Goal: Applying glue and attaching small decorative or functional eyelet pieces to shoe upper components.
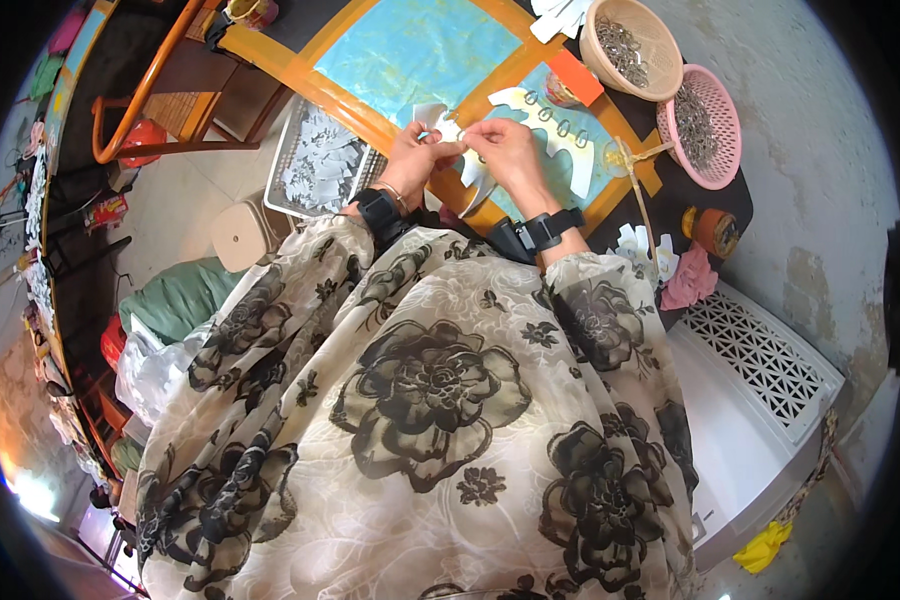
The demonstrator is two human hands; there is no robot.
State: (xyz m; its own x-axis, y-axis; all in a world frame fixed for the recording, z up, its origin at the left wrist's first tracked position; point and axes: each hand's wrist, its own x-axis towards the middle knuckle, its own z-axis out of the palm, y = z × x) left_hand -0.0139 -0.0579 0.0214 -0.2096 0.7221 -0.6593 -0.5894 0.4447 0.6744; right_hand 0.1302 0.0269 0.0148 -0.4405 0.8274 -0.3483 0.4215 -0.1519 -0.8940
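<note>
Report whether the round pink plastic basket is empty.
Not empty: the round pink plastic basket holds a heap of small silvery metal pieces; how deep, I cannot tell.

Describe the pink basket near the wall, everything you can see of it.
The pink basket is round, open-topped and plastic-looking, with small holes through its side. It sits mouth up on the dark tabletop, beside the beige basket and near the grey wall. Many small, silvery, metal-looking pieces lie inside. Whether the baskets touch is unclear. Neither the left hand nor the right hand touches it.
</note>
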